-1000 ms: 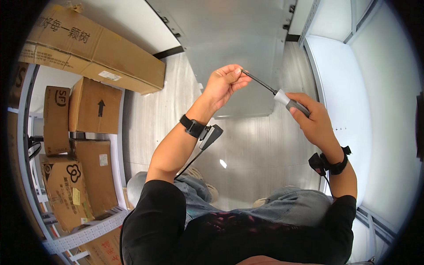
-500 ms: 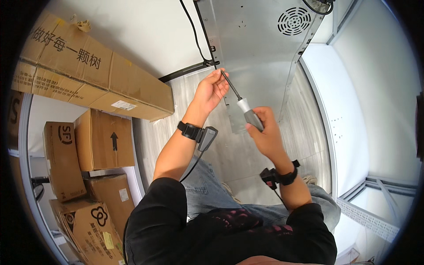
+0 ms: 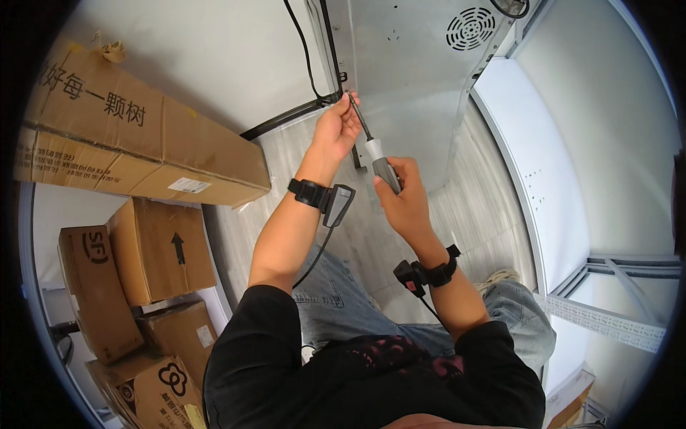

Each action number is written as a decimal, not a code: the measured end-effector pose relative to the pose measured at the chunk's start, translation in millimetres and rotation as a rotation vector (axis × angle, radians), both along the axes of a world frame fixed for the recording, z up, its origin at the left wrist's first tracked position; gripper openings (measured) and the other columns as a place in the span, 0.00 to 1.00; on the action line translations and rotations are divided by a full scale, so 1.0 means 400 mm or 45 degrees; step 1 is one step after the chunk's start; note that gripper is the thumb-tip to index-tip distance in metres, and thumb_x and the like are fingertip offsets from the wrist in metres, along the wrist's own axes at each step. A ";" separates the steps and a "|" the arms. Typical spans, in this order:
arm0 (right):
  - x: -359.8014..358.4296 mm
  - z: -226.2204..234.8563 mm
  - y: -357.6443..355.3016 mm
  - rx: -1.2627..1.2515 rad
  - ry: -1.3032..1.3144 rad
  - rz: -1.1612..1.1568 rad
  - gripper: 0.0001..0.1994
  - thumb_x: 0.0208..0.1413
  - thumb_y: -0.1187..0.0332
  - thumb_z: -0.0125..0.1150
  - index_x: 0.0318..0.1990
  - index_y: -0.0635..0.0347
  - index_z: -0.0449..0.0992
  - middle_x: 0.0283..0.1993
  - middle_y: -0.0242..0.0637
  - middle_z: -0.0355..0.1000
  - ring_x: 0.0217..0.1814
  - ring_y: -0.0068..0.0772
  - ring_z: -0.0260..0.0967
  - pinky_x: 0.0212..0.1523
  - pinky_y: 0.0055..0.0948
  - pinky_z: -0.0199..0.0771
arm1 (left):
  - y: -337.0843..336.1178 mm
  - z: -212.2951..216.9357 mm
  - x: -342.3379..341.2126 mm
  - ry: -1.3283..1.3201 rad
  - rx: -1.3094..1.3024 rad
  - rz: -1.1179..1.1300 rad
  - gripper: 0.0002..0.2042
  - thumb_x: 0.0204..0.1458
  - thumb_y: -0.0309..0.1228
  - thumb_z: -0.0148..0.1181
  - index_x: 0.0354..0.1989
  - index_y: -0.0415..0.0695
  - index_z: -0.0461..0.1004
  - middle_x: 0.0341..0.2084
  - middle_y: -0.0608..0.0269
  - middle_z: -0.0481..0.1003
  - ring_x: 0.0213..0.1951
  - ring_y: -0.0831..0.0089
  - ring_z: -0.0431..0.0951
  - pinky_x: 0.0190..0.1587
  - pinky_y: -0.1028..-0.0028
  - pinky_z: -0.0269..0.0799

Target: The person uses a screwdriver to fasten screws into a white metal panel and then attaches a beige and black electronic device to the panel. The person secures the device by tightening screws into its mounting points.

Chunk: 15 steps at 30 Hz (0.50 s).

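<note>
The person held a screwdriver (image 3: 384, 171) in front of the body, just past the middle of the view towards 12 o'clock, its tip aimed at about 11 o'clock. The right hand (image 3: 407, 204) had its fingers wrapped round the grey handle, closed firmly as far as could be seen, with the pale collar left bare ahead of them. The left hand (image 3: 334, 132) had its thumb and nearest fingers pinched together at the far end of the dark shaft, the others loosely curled (whether a small part sat at the tip could not be told).

Beyond, towards 1 o'clock, stood a grey metal cabinet (image 3: 411, 86); the tip appeared in front of its left edge, though contact could not be judged. A black cable (image 3: 306, 53) hung near 11 o'clock, and a long carton (image 3: 136, 118) lay at 10 o'clock.

For good handling, the pinch seemed best kept light, guiding the tip without binding the shaft, while the right wrist stayed in line with the handle. Any turning was better made from the handle alone, with the elbows tucked in and the left fingertips clear of the point
</note>
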State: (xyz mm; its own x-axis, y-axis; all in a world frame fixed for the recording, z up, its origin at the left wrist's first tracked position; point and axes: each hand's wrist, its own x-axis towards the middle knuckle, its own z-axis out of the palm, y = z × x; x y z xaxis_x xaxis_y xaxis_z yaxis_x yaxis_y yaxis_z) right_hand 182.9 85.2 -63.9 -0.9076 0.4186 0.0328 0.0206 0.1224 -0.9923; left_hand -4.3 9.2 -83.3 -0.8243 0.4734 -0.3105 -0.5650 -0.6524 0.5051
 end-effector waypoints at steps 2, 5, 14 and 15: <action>0.001 -0.001 0.000 0.021 0.035 -0.010 0.15 0.52 0.69 0.57 0.46 0.62 0.63 0.37 0.43 0.71 0.38 0.36 0.70 0.38 0.31 0.68 | 0.009 0.012 0.008 -0.019 -0.030 0.027 0.07 0.59 0.30 0.50 0.39 0.41 0.71 0.30 0.67 0.74 0.33 0.79 0.74 0.36 0.81 0.72; -0.014 -0.002 0.000 0.061 0.069 -0.013 0.15 0.52 0.69 0.57 0.45 0.62 0.64 0.37 0.43 0.71 0.37 0.37 0.70 0.38 0.31 0.68 | 0.004 0.007 -0.003 -0.023 -0.008 0.021 0.07 0.59 0.30 0.50 0.38 0.41 0.71 0.31 0.66 0.74 0.33 0.78 0.74 0.38 0.79 0.72; -0.007 -0.002 -0.010 0.107 0.130 -0.058 0.14 0.51 0.70 0.57 0.44 0.63 0.65 0.35 0.44 0.71 0.36 0.38 0.71 0.37 0.31 0.68 | 0.005 0.012 0.001 -0.050 0.008 0.019 0.06 0.58 0.29 0.51 0.37 0.40 0.71 0.31 0.65 0.76 0.34 0.78 0.76 0.40 0.77 0.75; -0.011 -0.002 -0.010 0.110 0.154 -0.068 0.14 0.51 0.70 0.57 0.44 0.62 0.65 0.35 0.44 0.71 0.35 0.38 0.71 0.36 0.31 0.68 | 0.003 0.013 -0.004 -0.045 0.003 0.020 0.06 0.58 0.29 0.51 0.37 0.40 0.71 0.30 0.65 0.76 0.34 0.77 0.77 0.39 0.76 0.75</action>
State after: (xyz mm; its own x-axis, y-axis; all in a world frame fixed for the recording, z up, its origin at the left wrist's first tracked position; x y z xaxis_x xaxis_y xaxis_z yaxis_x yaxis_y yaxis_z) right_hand 178.3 81.1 -64.6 -0.8714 0.4571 0.1780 -0.0894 0.2089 -0.9738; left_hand -6.1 10.6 -78.2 -0.8200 0.4615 -0.3385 -0.5724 -0.6622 0.4836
